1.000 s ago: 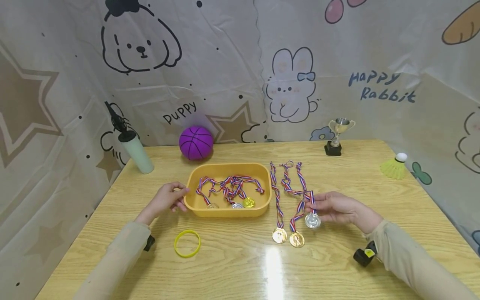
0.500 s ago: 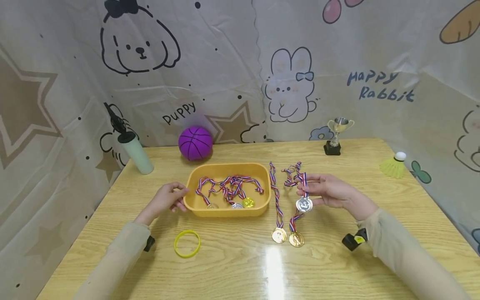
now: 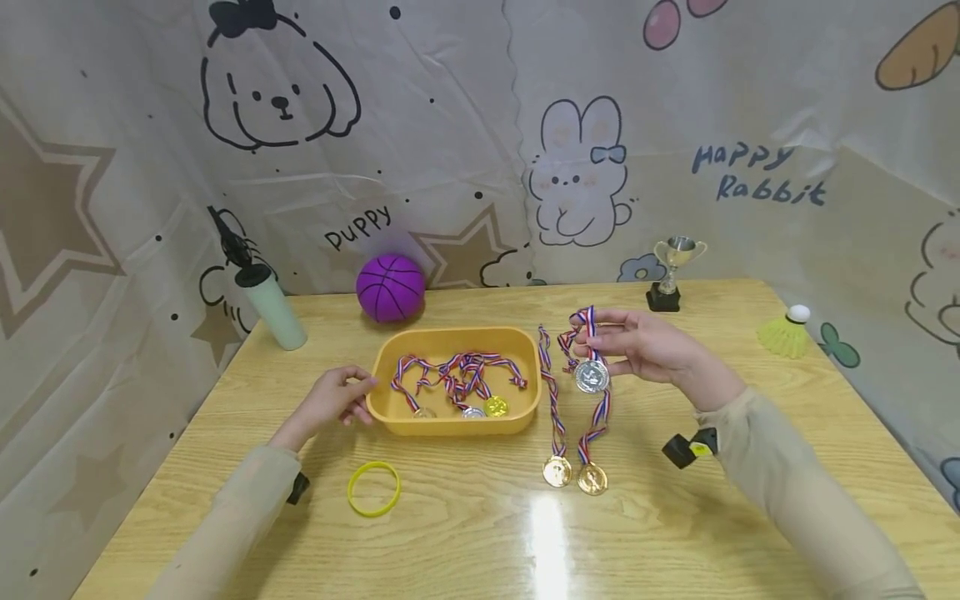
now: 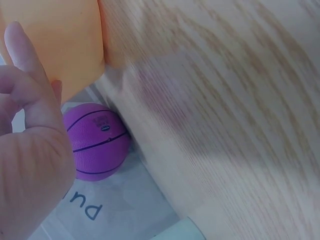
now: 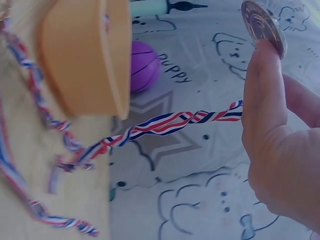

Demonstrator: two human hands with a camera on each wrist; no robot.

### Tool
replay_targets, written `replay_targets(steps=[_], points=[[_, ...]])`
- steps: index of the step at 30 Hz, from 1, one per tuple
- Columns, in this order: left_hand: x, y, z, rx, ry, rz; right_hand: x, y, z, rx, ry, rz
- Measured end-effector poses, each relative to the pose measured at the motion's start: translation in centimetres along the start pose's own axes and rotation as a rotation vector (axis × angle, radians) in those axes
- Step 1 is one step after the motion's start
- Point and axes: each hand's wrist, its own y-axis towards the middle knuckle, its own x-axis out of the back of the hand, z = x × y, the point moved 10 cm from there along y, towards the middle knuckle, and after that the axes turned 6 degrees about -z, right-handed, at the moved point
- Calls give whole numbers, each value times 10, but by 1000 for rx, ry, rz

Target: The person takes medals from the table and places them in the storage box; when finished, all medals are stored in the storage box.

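Note:
My right hand (image 3: 648, 346) grips the striped ribbon (image 3: 589, 321) of a silver medal (image 3: 592, 377), which hangs below the fingers above the table's right half. In the right wrist view the ribbon (image 5: 165, 122) trails twisted from the hand, the medal (image 5: 264, 27) by a fingertip. Relaxed fingers of my left hand (image 3: 330, 404) touch the left end of a yellow plastic basin (image 3: 457, 427). Inside it lie a gold medal (image 3: 496, 406), a silver medal (image 3: 473, 412) and a partly hidden medal (image 3: 424, 412), ribbons tangled. Two gold medals, one left (image 3: 557, 472) and one right (image 3: 592, 478), lie beside the basin.
A yellow wristband (image 3: 374, 489) lies in front of the basin. Behind stand a green bottle (image 3: 275, 308), a purple basketball (image 3: 390, 288) and a trophy cup (image 3: 673, 271). A yellow shuttlecock (image 3: 785, 331) is at the right edge. Printed cloth (image 3: 465, 167) encloses the table.
My right hand has moved up and leftward with the silver medal, lifting its ribbon off the right gold medal's ribbon. The left hand has stayed at the basin.

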Motion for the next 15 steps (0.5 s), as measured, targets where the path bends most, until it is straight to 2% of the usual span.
replay_targets(steps=[6,15], points=[[-1,0,1,10,-10,-2,-16,2,26,17,-3,-9],[0,0,0,0,4,1,-52,9,61,89,-31,41]])
